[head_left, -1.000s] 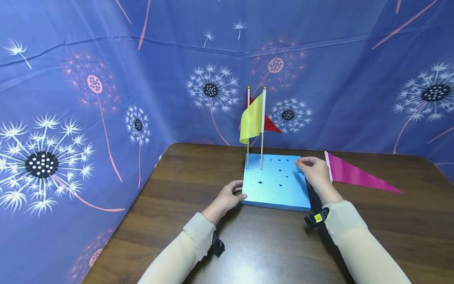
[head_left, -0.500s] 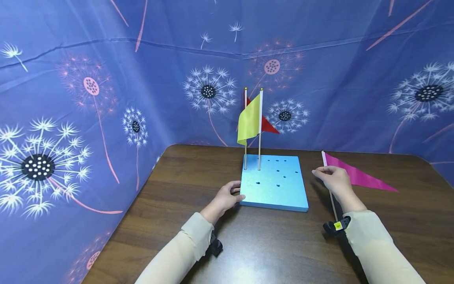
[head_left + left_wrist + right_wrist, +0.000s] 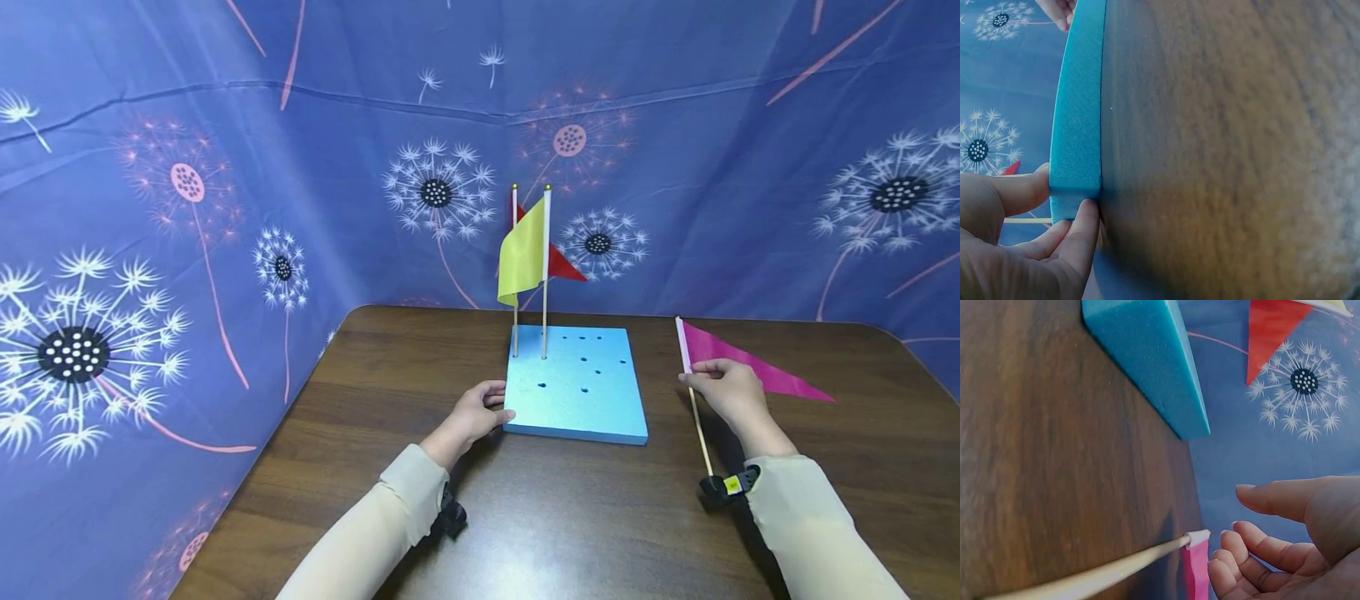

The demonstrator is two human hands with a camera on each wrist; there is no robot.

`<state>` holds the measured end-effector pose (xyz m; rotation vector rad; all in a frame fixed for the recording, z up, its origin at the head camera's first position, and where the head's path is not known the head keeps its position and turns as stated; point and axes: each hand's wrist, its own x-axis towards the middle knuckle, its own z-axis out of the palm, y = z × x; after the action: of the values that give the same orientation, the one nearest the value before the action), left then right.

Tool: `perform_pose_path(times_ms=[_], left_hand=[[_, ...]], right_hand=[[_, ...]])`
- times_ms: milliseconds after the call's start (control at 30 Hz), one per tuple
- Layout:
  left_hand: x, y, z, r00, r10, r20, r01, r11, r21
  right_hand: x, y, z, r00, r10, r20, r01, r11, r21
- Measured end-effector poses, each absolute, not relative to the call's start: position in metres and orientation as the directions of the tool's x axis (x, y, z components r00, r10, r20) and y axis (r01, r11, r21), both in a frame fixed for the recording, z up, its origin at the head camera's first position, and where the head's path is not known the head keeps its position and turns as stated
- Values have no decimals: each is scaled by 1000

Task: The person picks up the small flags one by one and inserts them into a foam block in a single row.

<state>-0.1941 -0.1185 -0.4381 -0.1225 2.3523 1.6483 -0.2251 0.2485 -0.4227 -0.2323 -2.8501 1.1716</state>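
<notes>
My left hand (image 3: 476, 415) grips the near left corner of a blue foam board (image 3: 573, 417) with holes in its top. In the left wrist view, the thumb is at the board's top edge (image 3: 1079, 125) and the fingertips (image 3: 1088, 209) are on its side. A yellow flag (image 3: 523, 254) and a red pennant (image 3: 564, 264) stand upright in the board's left holes, the yellow partly covering the red. My right hand (image 3: 731, 392) is over a magenta pennant (image 3: 780, 375) on a thin wooden stick (image 3: 701, 433). Its thumb and fingers are apart, with nothing between them in the right wrist view.
The board rests on a dark wooden table (image 3: 375, 375). Behind and to the left hangs a blue cloth (image 3: 360, 183) printed with dandelions. The magenta pennant lies right of the board, its stick pointing toward the near side.
My right hand has moved from the board's right edge rightward and a little nearer, over the magenta pennant's stick. My left hand has stayed at the board's corner. The head view has shifted slightly.
</notes>
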Motion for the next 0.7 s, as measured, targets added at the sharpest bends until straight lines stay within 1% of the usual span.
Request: perform_pose_path(times_ms=[233, 567, 700], left_hand=[[-195, -119, -436, -962, 81, -259, -215, 356, 909], [-195, -119, -438, -965, 96, -243, -191, 376, 907], [-196, -119, -436, -966, 94, -240, -186, 387, 903]], right_hand=[[-220, 253, -421, -980, 181, -82, 187, 699, -690], [-216, 261, -418, -964, 160, -212, 260, 734, -628], [-214, 261, -419, -968, 150, -203, 244, 764, -597]])
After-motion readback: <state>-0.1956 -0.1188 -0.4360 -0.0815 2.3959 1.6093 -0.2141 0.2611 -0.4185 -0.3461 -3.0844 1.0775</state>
